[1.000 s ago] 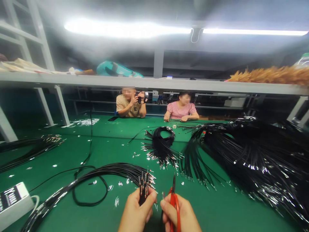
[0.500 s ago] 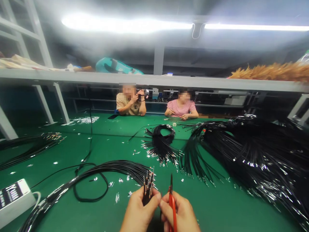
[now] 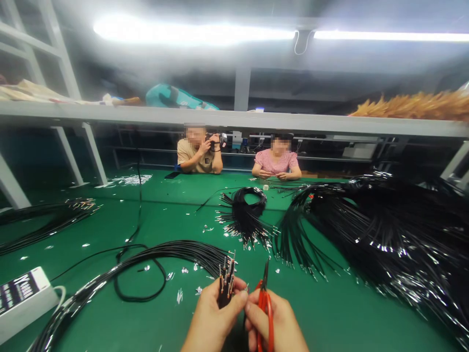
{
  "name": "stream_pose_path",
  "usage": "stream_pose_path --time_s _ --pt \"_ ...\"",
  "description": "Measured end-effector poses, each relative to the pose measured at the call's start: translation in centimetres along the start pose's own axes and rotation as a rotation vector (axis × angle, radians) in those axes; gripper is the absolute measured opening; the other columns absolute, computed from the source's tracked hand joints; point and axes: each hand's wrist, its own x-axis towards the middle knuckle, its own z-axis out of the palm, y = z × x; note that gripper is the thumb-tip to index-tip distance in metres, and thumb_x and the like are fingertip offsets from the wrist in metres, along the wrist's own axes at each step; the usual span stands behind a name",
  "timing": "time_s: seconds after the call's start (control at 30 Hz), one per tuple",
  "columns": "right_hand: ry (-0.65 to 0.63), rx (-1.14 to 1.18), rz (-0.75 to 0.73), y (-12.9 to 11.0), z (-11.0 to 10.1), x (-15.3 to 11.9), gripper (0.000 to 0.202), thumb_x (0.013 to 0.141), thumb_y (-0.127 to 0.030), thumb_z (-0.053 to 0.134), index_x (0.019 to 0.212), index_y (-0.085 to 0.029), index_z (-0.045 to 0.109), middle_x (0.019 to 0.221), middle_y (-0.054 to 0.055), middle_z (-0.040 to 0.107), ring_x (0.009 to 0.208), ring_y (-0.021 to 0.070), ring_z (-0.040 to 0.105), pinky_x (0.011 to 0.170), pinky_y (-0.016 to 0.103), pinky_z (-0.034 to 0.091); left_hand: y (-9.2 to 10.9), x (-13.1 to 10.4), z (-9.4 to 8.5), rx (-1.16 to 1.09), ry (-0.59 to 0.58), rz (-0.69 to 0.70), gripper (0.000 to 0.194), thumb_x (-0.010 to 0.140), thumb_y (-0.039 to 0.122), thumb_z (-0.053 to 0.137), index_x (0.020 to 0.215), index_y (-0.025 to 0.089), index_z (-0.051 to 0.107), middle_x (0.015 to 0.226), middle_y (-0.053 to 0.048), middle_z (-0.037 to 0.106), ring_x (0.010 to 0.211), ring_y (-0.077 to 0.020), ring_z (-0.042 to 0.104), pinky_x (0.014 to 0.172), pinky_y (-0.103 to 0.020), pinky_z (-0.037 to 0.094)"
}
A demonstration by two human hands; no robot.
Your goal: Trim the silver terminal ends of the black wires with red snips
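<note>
A teal bundle (image 3: pixel 166 96) lies on the shelf (image 3: pixel 286 119) (strip light (image 3: pixel 194 32) glowing above).

Snips (image 3: pixel 270 315), in the right hand (image 3: pixel 285 320): red handles, dark blades.
Wires (image 3: pixel 224 297), in the left hand (image 3: pixel 214 315): black, coppery and silvery tips.
Tabletop (image 3: pixel 176 215), beneath the grip: green.
Box (image 3: pixel 27 318), left of it: white, black label, white lettering.
Coil (image 3: pixel 242 210), beyond: black, silvery ends.
Shirt (image 3: pixel 207 161), farther beyond: tan.
Blouse (image 3: pixel 277 164), beside that: pink, speckled.
</note>
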Motion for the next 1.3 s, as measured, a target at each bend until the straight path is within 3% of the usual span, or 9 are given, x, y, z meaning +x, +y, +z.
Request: stream_pose_path --time_s 0.27,0.43,0.6,0.77,0.9,1.07,1.13,1.2,1.3 --pt "-0.031 0.070 0.000 -0.7 0.0 -0.1 0.039 0.063 -0.051 0.062 0.062 -0.015 0.048 0.042 -0.004 0.054 0.027 0.0038 0.044 0.027 0.012 0.026 -0.4 0.0 0.2 0.138 0.058 0.124 0.027 0.065 0.043 0.061 0.067 0.016 0.057 0.045 0.008 0.042 0.041 -0.0071 0.038 0.044 -0.020 0.033" --pt "-0.124 0.197 0.079 -0.6 -0.6 0.1 0.036 0.067 -0.042 0.061 0.050 -0.011 0.054 0.030 -0.003 0.048 0.023 0.0016 0.035 0.025 0.011 0.018 -0.5 -0.1 0.3 0.286 0.069 0.306 0.018 0.072 0.036 0.055 0.069 0.018 0.058 0.066 0.001 0.055 0.063 -0.0143 0.052 0.063 -0.023 0.040" --pt "-0.194 0.328 0.223 0.6 -1.5 0.7 0.031 0.069 -0.033 0.055 0.048 -0.010 0.056 0.031 -0.001 0.048 0.023 0.0029 0.036 0.025 0.014 0.016 -0.5 -0.1 0.3 0.386 0.022 0.467 0.009 0.075 0.027 0.054 0.076 0.020 0.059 0.080 -0.003 0.058 0.079 -0.0178 0.055 0.071 -0.023 0.041" --pt "-0.205 0.462 0.355 0.6 -2.1 0.7 0.015 0.066 -0.027 0.054 0.062 -0.012 0.057 0.048 -0.003 0.054 0.030 0.0017 0.043 0.026 0.012 0.017 -1.7 0.4 -0.1 0.427 -0.054 0.555 0.012 0.077 0.025 0.051 0.083 0.021 0.061 0.090 -0.005 0.061 0.088 -0.0199 0.054 0.080 -0.027 0.041" --pt "-0.190 0.415 0.328 0.8 -2.1 0.9 0.014 0.065 -0.024 0.054 0.062 -0.011 0.057 0.048 -0.003 0.054 0.030 0.0014 0.044 0.029 0.012 0.020 -2.5 0.8 -0.4 0.450 -0.043 0.538 0.013 0.075 0.029 0.053 0.083 0.021 0.062 0.089 -0.005 0.064 0.086 -0.0207 0.056 0.081 -0.029 0.042" --pt "-0.105 0.172 0.163 0.0 -2.6 0.7 0.026 0.071 -0.034 0.055 0.058 -0.011 0.056 0.040 -0.001 0.053 0.028 0.0043 0.042 0.030 0.016 0.021 -1.9 1.0 -0.6 0.390 -0.022 0.353 0.017 0.073 0.036 0.055 0.079 0.021 0.062 0.082 -0.003 0.066 0.079 -0.0186 0.059 0.073 -0.023 0.044" --pt "0.047 -0.178 -0.002 -0.8 -3.3 0.2 0.031 0.074 -0.040 0.053 0.058 -0.014 0.053 0.042 -0.002 0.053 0.031 0.0059 0.042 0.033 0.018 0.020 -1.4 1.0 -0.7 0.364 -0.010 0.283 0.019 0.073 0.038 0.055 0.078 0.020 0.061 0.083 -0.003 0.066 0.078 -0.0184 0.059 0.072 -0.023 0.044" --pt "0.185 -0.698 -0.230 -1.7 -4.1 -0.4 0.033 0.075 -0.041 0.053 0.053 -0.016 0.051 0.044 -0.001 0.055 0.039 0.0089 0.047 0.038 0.021 0.022 -1.0 0.9 -0.7 0.337 -0.003 0.244 0.021 0.073 0.039 0.054 0.078 0.020 0.060 0.085 -0.003 0.066 0.076 -0.0181 0.059 0.072 -0.024 0.044" --pt "0.191 -1.261 -0.419 -2.5 -5.0 -1.3 0.028 0.072 -0.039 0.056 0.054 -0.017 0.054 0.050 0.002 0.063 0.045 0.0144 0.054 0.042 0.025 0.020 -0.7 0.8 -0.5 0.312 -0.007 0.229 0.022 0.074 0.040 0.053 0.078 0.019 0.059 0.082 -0.004 0.066 0.076 -0.0183 0.058 0.072 -0.025 0.044"
